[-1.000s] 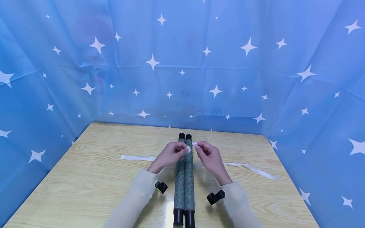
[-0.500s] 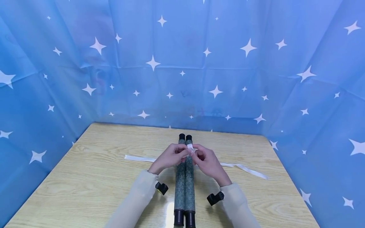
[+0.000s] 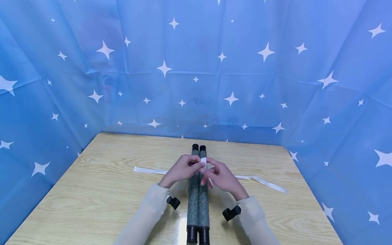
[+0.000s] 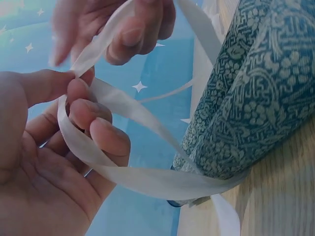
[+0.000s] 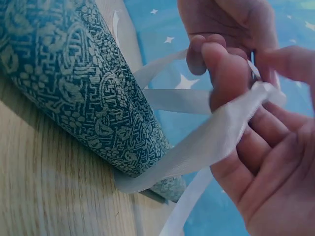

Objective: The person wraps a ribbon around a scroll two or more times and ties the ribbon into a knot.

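Two patterned dark-green rolls of a scroll (image 3: 193,200), with black end knobs, lie side by side lengthwise on the table. White ribbon (image 4: 147,182) passes around the scroll and rises from it in loops. Above the scroll's far half, my left hand (image 3: 182,169) pinches the ribbon between thumb and index finger. Facing it from the right, my right hand (image 3: 225,177) has curled fingers, with ribbon (image 5: 202,142) running across them in the right wrist view. The two hands meet at the fingertips, where a short white piece of ribbon stands up.
A ribbon tail (image 3: 150,170) stretches left over the wooden table (image 3: 92,197), and another tail (image 3: 266,183) trails right. Black wrist cameras sit on both sleeves. A blue curtain (image 3: 196,102) with white stars encloses the table's back and sides.
My hands, apart over the scroll a second ago with white ribbon in each, have come together. The right fingers then shifted lower around the ribbon, while the left hand stays nearly in place.
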Available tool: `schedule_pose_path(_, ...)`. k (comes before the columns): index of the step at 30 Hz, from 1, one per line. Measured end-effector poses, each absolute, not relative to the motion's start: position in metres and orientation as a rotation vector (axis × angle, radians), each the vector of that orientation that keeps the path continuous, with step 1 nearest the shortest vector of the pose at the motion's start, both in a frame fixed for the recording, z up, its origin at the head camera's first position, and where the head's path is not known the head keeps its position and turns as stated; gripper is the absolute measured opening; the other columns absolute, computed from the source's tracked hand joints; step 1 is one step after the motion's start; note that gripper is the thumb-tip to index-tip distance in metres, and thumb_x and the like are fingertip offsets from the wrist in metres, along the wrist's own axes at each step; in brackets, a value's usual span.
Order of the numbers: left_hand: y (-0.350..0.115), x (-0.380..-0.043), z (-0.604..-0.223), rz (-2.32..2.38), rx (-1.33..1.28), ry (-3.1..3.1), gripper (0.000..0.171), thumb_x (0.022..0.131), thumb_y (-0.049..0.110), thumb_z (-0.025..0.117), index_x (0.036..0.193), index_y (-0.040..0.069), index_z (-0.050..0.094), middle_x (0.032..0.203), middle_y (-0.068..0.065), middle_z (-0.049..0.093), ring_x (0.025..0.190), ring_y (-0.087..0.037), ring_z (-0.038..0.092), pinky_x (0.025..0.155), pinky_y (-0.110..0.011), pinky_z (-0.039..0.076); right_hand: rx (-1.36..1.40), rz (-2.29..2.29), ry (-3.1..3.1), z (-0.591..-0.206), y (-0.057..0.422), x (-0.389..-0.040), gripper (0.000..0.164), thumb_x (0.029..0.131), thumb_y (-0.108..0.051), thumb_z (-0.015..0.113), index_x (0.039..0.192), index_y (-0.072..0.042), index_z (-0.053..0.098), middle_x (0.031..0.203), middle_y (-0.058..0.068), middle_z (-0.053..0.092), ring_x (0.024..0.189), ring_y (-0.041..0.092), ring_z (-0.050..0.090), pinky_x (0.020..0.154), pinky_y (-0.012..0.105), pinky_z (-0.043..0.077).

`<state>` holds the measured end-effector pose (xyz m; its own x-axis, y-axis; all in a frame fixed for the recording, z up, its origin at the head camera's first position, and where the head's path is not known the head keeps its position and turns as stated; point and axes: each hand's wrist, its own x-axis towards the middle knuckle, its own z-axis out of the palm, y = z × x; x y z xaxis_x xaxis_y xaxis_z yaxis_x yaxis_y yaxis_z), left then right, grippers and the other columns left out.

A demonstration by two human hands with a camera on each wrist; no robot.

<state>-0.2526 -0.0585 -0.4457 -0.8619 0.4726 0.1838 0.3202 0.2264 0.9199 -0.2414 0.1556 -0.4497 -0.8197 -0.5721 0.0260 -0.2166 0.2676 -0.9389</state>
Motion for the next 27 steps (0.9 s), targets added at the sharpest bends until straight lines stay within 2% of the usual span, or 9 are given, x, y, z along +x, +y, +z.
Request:
schedule_pose_path(3,-0.059,-0.253,-0.445,1.692,0.767,2.354,0.035,0.107,0.026,0.057,0.09,-0.003,0.065,0.063,0.0,0.052,0.048,-0.012,0.037,0.046,-0.026,0.033,-0.745,-1.617,2.131,-0.452,0.159,-0.242,0.038,0.114,-0.032,0.036,0.145,-0.014,0.049,0.087,0.026,0.073,0.068,0.061,0.058,0.062,0.054,0.054)
schedule_pose_path(5,-0.06,-0.253,-0.445,1.686,0.769,2.361,0.035,0.107,0.025,0.056,0.089,-0.003,0.064,0.064,-0.003,0.053,0.048,-0.013,0.037,0.047,-0.025,0.033,-0.743,-1.603,2.146,-0.453,0.16,-0.243,0.032,0.113,-0.024,0.035,0.137,-0.01,0.052,0.087,0.024,0.073,0.069,0.06,0.06,0.063,0.052,0.055)
schedule_pose_path(9,-0.061,-0.253,-0.444,1.676,0.749,2.378,0.033,0.107,0.027,0.057,0.085,0.003,0.065,0.065,-0.004,0.054,0.048,-0.013,0.038,0.047,-0.025,0.033,-0.731,-1.534,2.265,-0.454,0.159,-0.244,0.021,0.111,-0.019,0.045,0.12,-0.006,0.059,0.084,0.016,0.073,0.072,0.054,0.064,0.065,0.048,0.056)
schedule_pose_path(13,-0.065,-0.253,-0.442,1.681,0.725,2.403,0.034,0.107,0.028,0.056,0.086,0.003,0.065,0.063,0.001,0.052,0.049,-0.013,0.037,0.048,-0.026,0.034,-0.727,-1.516,2.386,-0.454,0.161,-0.246,0.028,0.109,-0.028,0.053,0.113,-0.003,0.064,0.087,0.016,0.072,0.076,0.048,0.065,0.062,0.042,0.056)
schedule_pose_path(16,-0.067,-0.254,-0.441,1.709,0.722,2.415,0.031,0.107,0.028,0.057,0.086,0.006,0.066,0.064,-0.003,0.054,0.049,-0.013,0.038,0.048,-0.026,0.036,-0.686,-1.509,2.515,-0.452,0.166,-0.247,0.027,0.107,-0.033,0.057,0.107,-0.009,0.068,0.092,0.016,0.071,0.078,0.039,0.065,0.062,0.034,0.054)
schedule_pose_path(19,-0.068,-0.255,-0.441,1.727,0.714,2.416,0.028,0.107,0.027,0.058,0.086,0.012,0.067,0.069,-0.014,0.058,0.051,-0.013,0.041,0.048,-0.025,0.037,-0.637,-1.488,2.643,-0.449,0.172,-0.248,0.02,0.105,-0.034,0.061,0.104,-0.017,0.071,0.099,0.009,0.071,0.083,0.029,0.066,0.07,0.031,0.054)
schedule_pose_path(21,-0.068,-0.255,-0.441,1.732,0.71,2.412,0.026,0.106,0.027,0.058,0.087,0.013,0.068,0.072,-0.021,0.06,0.053,-0.013,0.043,0.049,-0.025,0.038,-0.634,-1.465,2.722,-0.446,0.176,-0.249,0.015,0.104,-0.033,0.063,0.102,-0.021,0.071,0.104,0.004,0.071,0.09,0.024,0.065,0.078,0.032,0.055)
schedule_pose_path(23,-0.068,-0.255,-0.442,1.732,0.704,2.411,0.025,0.107,0.027,0.058,0.088,0.013,0.069,0.074,-0.024,0.061,0.053,-0.013,0.044,0.05,-0.025,0.038,-0.651,-1.463,2.764,-0.443,0.179,-0.25,0.014,0.103,-0.032,0.065,0.098,-0.02,0.071,0.113,0.0,0.071,0.103,0.022,0.064,0.087,0.038,0.055)
schedule_pose_path(27,-0.068,-0.256,-0.442,1.731,0.697,2.436,0.026,0.106,0.026,0.058,0.089,0.01,0.068,0.07,-0.014,0.06,0.052,-0.012,0.044,0.049,-0.024,0.038,-0.677,-1.464,2.808,-0.437,0.186,-0.25,0.019,0.101,-0.033,0.067,0.088,-0.019,0.067,0.123,-0.002,0.07,0.116,0.021,0.059,0.096,0.051,0.051)
